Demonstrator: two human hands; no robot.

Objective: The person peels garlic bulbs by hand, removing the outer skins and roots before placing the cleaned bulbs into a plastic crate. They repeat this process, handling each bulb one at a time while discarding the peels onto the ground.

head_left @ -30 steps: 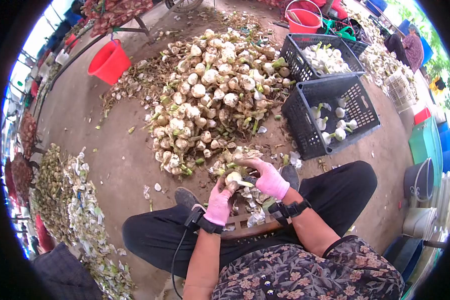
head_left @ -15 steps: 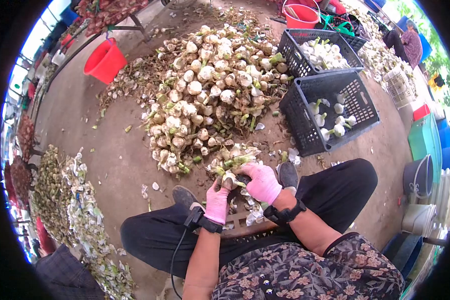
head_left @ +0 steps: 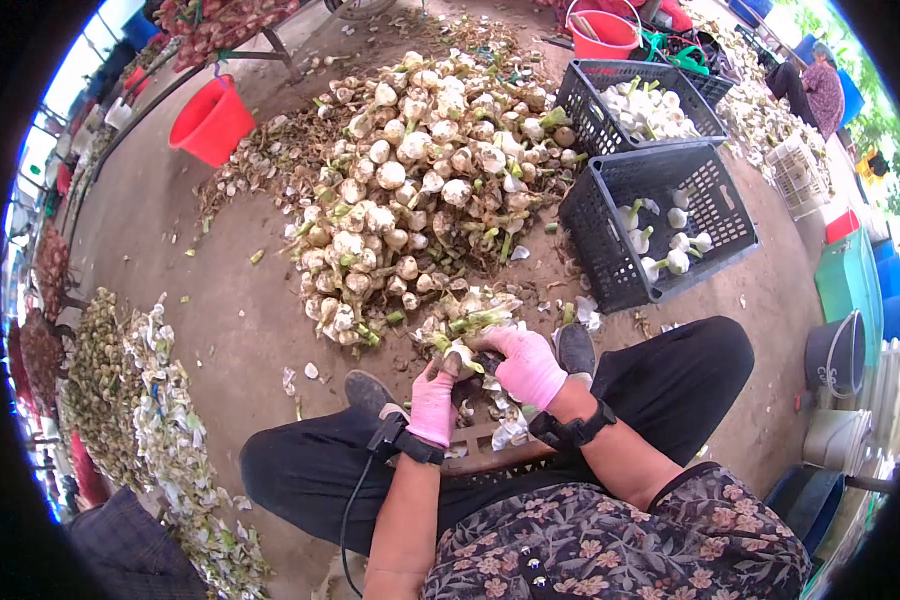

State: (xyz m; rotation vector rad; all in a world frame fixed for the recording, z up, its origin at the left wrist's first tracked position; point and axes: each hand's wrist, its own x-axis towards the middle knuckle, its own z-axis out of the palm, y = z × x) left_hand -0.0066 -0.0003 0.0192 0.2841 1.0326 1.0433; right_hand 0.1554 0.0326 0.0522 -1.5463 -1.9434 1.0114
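My left hand (head_left: 435, 396), in a pink glove with dark fingertips, is closed on a garlic bulb (head_left: 459, 358) just above my lap. Close on its right, my right hand (head_left: 522, 364), also in a pink glove, has its fingers closed against the bulb's stem side; a dark object shows at its fingertips, too small to name. A large heap of garlic bulbs (head_left: 410, 190) with stems lies on the floor in front of my hands. Peeled white bulbs (head_left: 678, 260) sit in the nearer black crate (head_left: 610, 235).
A farther black crate (head_left: 570, 95) holds many white bulbs. Red buckets (head_left: 210, 125) stand at the back left and back right. Garlic scraps (head_left: 170, 420) lie along the left. Grey bucket (head_left: 836, 355) and tubs line the right. Another person (head_left: 822, 92) sits at the far right.
The bulb has turned between my hands, and its stem no longer points toward my lap. Both hands have shifted only slightly.
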